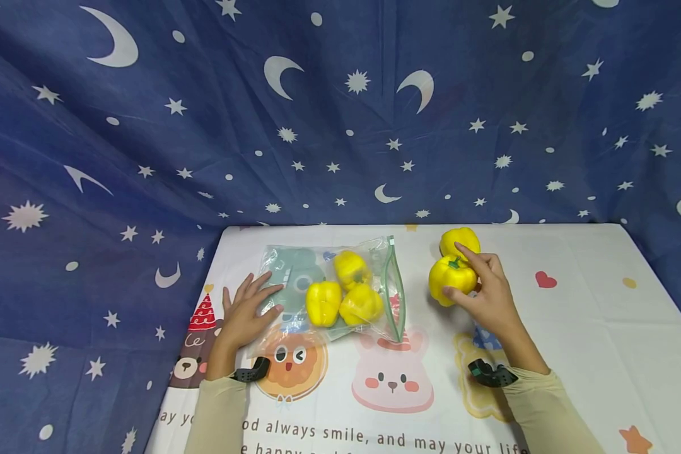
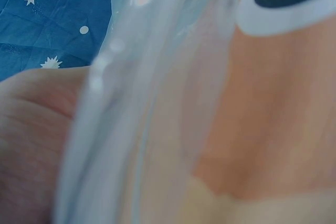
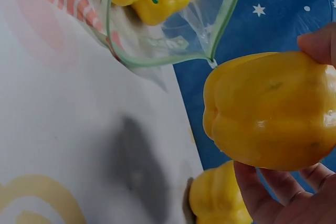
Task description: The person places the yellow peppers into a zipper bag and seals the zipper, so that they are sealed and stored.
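A clear zip bag (image 1: 284, 265) with a green-edged mouth lies on the table, holding three yellow bell peppers (image 1: 323, 304). Its mouth faces right and gapes apart in the right wrist view. On the bag's left end rests my left hand (image 1: 248, 315), fingers spread; the left wrist view shows mostly blurred plastic beside part of that hand. My right hand (image 1: 490, 293) grips a yellow bell pepper (image 3: 268, 111) between thumb and fingers, raised off the table to the right of the bag mouth. Another yellow bell pepper (image 1: 459, 241) sits just behind it on the cloth.
A white cloth (image 1: 579, 340) printed with cartoon animals and lettering covers the table. Behind and to the left hangs a dark blue curtain (image 1: 340, 113) with moons and stars. The table's back edge meets this curtain.
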A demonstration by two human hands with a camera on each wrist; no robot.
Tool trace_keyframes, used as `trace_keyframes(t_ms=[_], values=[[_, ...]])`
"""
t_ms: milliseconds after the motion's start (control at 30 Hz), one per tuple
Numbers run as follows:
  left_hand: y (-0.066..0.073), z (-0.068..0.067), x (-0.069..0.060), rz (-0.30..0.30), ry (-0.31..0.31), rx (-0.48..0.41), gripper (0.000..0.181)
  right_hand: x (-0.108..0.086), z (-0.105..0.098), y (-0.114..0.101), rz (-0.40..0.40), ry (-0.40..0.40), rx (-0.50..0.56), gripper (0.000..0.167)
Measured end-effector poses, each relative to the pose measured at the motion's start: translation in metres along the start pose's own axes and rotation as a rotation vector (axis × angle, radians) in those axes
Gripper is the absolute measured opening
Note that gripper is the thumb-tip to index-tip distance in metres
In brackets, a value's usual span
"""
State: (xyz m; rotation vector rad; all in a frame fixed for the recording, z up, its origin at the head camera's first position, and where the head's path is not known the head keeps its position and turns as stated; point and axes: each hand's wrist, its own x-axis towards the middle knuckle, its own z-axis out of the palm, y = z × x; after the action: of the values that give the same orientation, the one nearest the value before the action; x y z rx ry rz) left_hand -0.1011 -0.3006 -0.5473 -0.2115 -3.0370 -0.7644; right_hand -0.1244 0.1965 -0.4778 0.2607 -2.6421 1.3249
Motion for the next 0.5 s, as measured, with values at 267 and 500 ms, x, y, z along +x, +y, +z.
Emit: trace_keyframes(t_ms=[267,500], values=[[0.000,0.000,0.000,0.001,0.002,0.001,0.050,0.000,0.009,0.000,0.019,-0.008,0.039,0.073],[0.000,0.000,0.000,-0.002,-0.001,0.003,0.050,0.000,0.016,0.001,0.014,-0.028,0.051,0.064]])
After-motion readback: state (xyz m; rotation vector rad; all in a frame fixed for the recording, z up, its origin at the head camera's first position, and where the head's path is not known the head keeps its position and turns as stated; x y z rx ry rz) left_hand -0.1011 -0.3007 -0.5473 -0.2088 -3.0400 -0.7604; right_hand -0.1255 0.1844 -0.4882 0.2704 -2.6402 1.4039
